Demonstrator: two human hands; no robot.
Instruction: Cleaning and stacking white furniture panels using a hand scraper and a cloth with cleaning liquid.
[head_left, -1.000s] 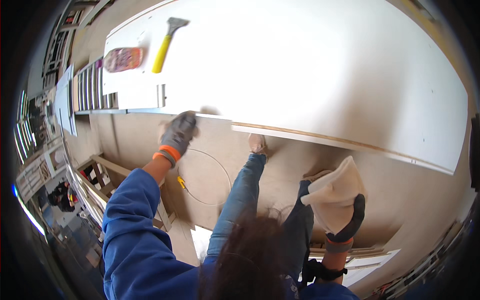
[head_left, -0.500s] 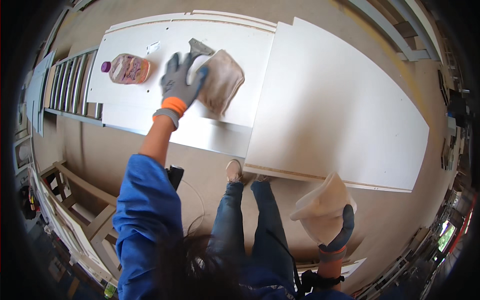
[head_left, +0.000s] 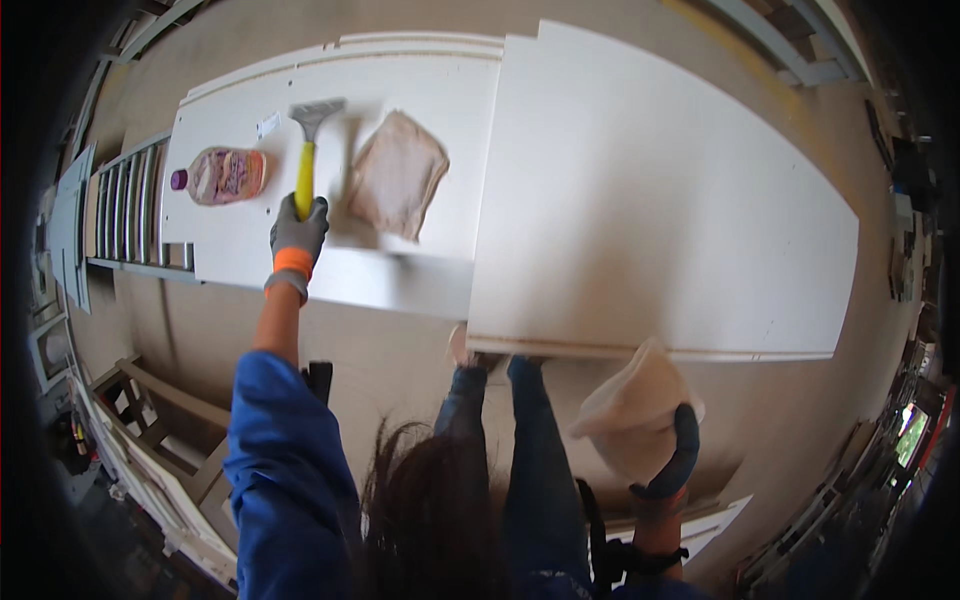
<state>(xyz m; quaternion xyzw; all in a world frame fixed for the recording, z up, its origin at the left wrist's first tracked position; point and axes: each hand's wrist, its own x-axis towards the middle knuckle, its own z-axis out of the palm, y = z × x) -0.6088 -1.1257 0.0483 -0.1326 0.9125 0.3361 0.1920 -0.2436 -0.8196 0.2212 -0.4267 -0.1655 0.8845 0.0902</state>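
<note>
My left hand (head_left: 299, 228), in a grey glove with an orange cuff, is closed round the yellow handle of a scraper (head_left: 306, 165). Its wide metal blade points away from me above a white panel (head_left: 420, 270). To the right of the scraper a folded beige cloth (head_left: 400, 175) lies on that panel. A clear bottle (head_left: 228, 176) with a purple cap rests on its side to the left. Down at the right, my gloved right hand (head_left: 675, 455) grips a second cream cloth (head_left: 640, 410), held off the near edge of the panels.
A larger white panel (head_left: 660, 190) lies on the right, its edge over the left one. A roller conveyor (head_left: 130, 205) stands at the far left. Wooden frames (head_left: 170, 400) sit at the lower left. My legs are close to the panels' near edge.
My left hand has come back toward me and left, and now holds the scraper by its handle. The folded cloth it was at lies apart on the panel. My right hand still holds its cloth.
</note>
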